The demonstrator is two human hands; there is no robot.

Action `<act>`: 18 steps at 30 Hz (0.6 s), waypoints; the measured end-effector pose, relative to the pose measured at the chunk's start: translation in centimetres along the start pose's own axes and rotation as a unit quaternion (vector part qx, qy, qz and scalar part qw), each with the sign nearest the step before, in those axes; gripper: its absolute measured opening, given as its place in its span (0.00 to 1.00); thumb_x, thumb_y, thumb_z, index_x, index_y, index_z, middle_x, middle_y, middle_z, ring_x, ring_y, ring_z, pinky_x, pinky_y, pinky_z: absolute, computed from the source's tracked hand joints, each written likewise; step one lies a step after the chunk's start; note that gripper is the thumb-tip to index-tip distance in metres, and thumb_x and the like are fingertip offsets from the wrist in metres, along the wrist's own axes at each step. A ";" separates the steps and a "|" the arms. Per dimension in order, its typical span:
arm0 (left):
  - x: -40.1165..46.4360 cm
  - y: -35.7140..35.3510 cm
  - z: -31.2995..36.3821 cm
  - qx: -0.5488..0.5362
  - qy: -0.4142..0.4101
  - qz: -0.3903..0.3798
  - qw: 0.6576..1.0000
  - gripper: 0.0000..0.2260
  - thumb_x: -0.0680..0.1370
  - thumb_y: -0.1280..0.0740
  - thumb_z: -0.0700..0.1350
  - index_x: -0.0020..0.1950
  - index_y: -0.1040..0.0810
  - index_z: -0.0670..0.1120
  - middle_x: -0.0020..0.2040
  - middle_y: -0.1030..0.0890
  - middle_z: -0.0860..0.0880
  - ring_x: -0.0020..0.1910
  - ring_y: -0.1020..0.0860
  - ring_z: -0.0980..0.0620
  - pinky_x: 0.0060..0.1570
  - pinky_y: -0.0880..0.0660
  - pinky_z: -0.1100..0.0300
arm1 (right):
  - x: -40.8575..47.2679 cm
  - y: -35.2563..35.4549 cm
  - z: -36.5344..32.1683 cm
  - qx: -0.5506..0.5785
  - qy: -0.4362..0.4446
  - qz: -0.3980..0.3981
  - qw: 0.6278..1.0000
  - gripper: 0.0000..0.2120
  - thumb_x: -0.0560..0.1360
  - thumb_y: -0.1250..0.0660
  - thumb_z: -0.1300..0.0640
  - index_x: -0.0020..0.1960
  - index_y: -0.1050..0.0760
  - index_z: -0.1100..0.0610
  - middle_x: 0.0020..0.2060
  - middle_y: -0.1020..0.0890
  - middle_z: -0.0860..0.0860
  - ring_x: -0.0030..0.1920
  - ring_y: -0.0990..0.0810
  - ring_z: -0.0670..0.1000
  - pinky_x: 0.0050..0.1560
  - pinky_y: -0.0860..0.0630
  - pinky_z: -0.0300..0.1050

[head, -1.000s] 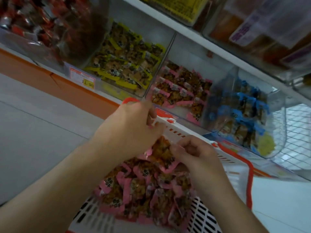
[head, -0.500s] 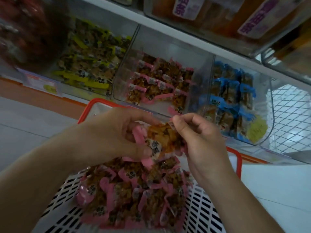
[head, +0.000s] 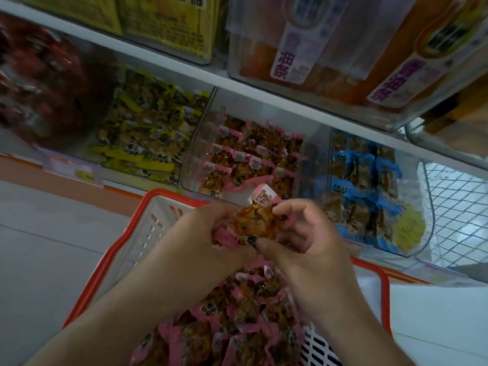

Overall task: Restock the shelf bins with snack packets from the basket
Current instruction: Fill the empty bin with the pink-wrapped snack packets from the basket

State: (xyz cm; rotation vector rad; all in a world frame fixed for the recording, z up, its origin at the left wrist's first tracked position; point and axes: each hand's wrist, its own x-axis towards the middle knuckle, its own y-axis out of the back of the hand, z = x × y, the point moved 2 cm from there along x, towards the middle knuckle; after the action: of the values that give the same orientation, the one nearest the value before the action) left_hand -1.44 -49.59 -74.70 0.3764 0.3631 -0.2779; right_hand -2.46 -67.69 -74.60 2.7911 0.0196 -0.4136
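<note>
Between both hands I hold a small bunch of pink-edged snack packets (head: pixel 257 220) above the basket. My left hand (head: pixel 200 241) grips the bunch from the left. From the right, my right hand (head: pixel 306 239) pinches it with thumb and fingers. Below them the white basket with a red rim (head: pixel 137 228) holds a heap of the same pink packets (head: pixel 237 320). Just beyond the hands is the clear shelf bin (head: pixel 314 143), which is part full of matching pink packets (head: pixel 250 159).
A bin of yellow packets (head: pixel 148 143) stands left of the pink one and a bin of blue packets (head: pixel 367 191) right of it. A dark red bin (head: pixel 45 85) is far left. The upper shelf (head: pixel 237 83) overhangs the bins. A white wire rack (head: pixel 459 212) is at the right.
Both hands have lifted the bunch of pink packets out of the basket heap and up toward the pink bin. The view has tilted upward along the shelf.
</note>
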 end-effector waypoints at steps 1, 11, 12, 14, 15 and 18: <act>0.2 0.1 -0.2 0.039 -0.006 0.019 0.999 0.22 0.73 0.23 0.55 0.65 0.24 0.65 0.53 0.17 0.66 0.51 0.19 0.65 0.54 0.19 0.58 | 0.3 0.1 -0.2 -0.009 0.000 0.015 1.000 0.22 0.72 0.18 0.61 0.54 0.23 0.40 0.48 0.13 0.47 0.49 0.14 0.50 0.52 0.15 0.57; 0.8 2.8 -2.0 0.288 -0.026 0.119 0.950 0.34 0.81 0.34 0.53 0.81 0.50 0.59 0.80 0.49 0.59 0.80 0.49 0.52 0.79 0.45 0.51 | 12.7 -3.2 -1.1 -0.205 0.010 0.024 0.978 0.21 0.72 0.18 0.58 0.54 0.25 0.41 0.52 0.19 0.42 0.55 0.18 0.46 0.53 0.21 0.44; 0.8 2.9 -2.2 0.291 -0.018 0.113 0.950 0.34 0.81 0.35 0.54 0.81 0.52 0.58 0.81 0.50 0.57 0.80 0.50 0.51 0.79 0.46 0.50 | 13.5 -3.8 -0.4 -0.212 -0.004 0.011 0.977 0.21 0.72 0.18 0.59 0.54 0.24 0.41 0.52 0.20 0.42 0.55 0.19 0.46 0.51 0.22 0.43; 1.0 2.7 -2.6 0.302 -0.012 0.107 0.947 0.35 0.81 0.35 0.55 0.82 0.53 0.56 0.81 0.50 0.56 0.81 0.52 0.49 0.80 0.48 0.50 | 14.3 -4.7 1.0 -0.230 -0.022 -0.010 0.973 0.21 0.72 0.18 0.60 0.54 0.24 0.42 0.53 0.21 0.43 0.55 0.20 0.46 0.48 0.23 0.41; 1.1 2.6 -2.7 0.307 -0.011 0.106 0.946 0.35 0.81 0.36 0.55 0.82 0.52 0.55 0.82 0.51 0.55 0.81 0.52 0.49 0.80 0.48 0.50 | 14.4 -5.0 1.5 -0.239 -0.025 -0.016 0.971 0.22 0.71 0.19 0.61 0.54 0.24 0.42 0.55 0.21 0.44 0.56 0.20 0.47 0.50 0.20 0.42; 1.2 2.5 -3.0 0.315 -0.013 0.102 0.943 0.35 0.81 0.36 0.55 0.82 0.53 0.54 0.81 0.52 0.54 0.81 0.53 0.48 0.80 0.48 0.50 | 14.8 -5.2 2.2 -0.275 -0.020 -0.032 0.961 0.21 0.71 0.20 0.63 0.53 0.25 0.44 0.53 0.21 0.42 0.52 0.22 0.44 0.50 0.19 0.43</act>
State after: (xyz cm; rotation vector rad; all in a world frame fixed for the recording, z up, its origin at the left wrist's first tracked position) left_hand -0.44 -46.38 -77.02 1.0344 0.1985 -0.1904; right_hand 10.83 -63.90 -82.42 2.2361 0.1879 -0.4056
